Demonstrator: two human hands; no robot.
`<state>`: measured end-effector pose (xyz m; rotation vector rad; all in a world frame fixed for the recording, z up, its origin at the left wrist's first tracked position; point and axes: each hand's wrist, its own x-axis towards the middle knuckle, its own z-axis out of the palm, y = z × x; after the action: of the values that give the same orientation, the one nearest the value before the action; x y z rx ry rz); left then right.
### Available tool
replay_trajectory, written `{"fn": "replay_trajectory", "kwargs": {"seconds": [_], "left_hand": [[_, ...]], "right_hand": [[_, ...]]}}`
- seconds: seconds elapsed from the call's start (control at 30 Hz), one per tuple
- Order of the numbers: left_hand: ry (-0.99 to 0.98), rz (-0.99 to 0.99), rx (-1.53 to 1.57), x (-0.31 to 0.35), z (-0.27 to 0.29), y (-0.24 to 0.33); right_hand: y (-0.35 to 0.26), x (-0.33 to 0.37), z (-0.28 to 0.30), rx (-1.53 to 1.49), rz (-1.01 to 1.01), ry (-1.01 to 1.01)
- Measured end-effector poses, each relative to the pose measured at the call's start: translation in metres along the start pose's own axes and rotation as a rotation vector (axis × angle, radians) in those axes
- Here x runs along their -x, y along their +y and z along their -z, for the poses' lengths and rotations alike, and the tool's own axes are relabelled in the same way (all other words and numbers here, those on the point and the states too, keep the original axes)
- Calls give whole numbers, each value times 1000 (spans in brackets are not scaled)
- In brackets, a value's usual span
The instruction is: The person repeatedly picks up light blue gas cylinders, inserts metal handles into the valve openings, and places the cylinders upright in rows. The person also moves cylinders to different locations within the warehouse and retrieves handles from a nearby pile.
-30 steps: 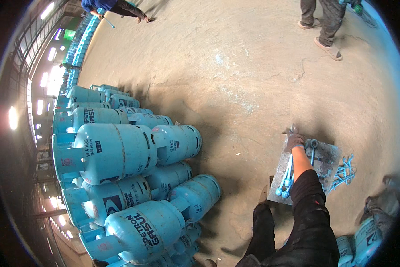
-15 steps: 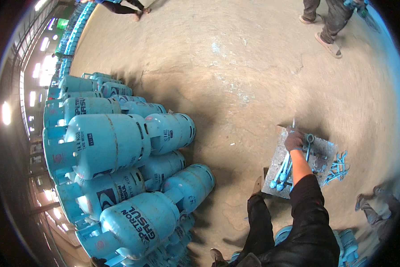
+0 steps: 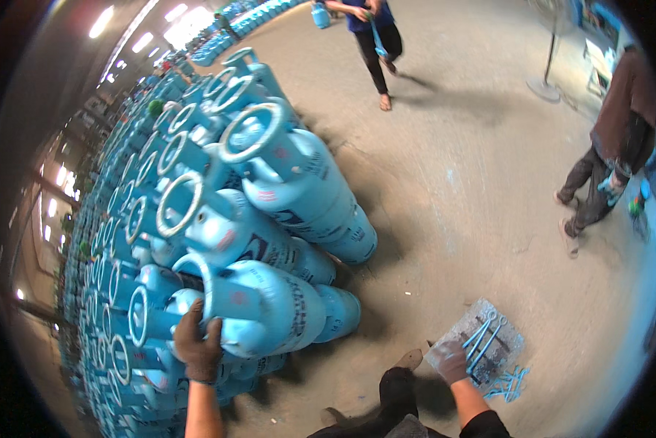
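My left hand (image 3: 199, 347), in a dark brown glove, is closed around the lower edge of the collar (image 3: 233, 298) of a blue gas cylinder (image 3: 275, 310). That cylinder leans at the near side of a tight stack. My right hand (image 3: 450, 360), in a greyish glove, lies low over the near left part of a worn grey metal plate (image 3: 510, 342). Its fingers are smeared, and what they hold, if anything, does not show. Beside it on the plate lie slim blue rods (image 3: 486, 342) with ring ends.
More blue cylinders (image 3: 299, 171) crowd the left side. Loose blue hook-like pieces (image 3: 509, 384) lie beside the plate. A person (image 3: 375, 36) walks at the far side with a blue item. Another person (image 3: 605, 146) stands at right, near a stand fan (image 3: 547, 84).
The view has swung, showing the cylinders' collars. My left hand has come into view at a collar. My right hand has moved from the plate's far part to its near left part.
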<state>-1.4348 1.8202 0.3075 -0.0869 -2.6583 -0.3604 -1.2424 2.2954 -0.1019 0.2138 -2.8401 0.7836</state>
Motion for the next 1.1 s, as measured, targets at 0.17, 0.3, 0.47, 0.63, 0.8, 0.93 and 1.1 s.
{"fn": "replay_trajectory", "kwargs": {"seconds": [0.17, 0.3, 0.47, 0.63, 0.8, 0.93, 1.1], "left_hand": [[-19, -259, 165, 113, 32, -11], [-618, -24, 469, 221, 55, -58], [-510, 119, 611, 323, 103, -139], [-322, 363, 693, 380, 183, -252], [-53, 428, 442, 433, 272, -350], [219, 700, 501, 461, 309, -400], [455, 1217, 623, 503, 334, -472]], "right_hand": [[-170, -15, 15, -136, -4, -52], [-300, -33, 13, -265, 311, -135], [-499, -37, -1, -330, 944, -191], [-686, -33, -29, -623, 1070, -289], [-837, -29, -71, -736, 1254, -477], [-932, -23, -110, -654, 1361, -648], [-1034, -22, -161, -877, 1350, -922]]}}
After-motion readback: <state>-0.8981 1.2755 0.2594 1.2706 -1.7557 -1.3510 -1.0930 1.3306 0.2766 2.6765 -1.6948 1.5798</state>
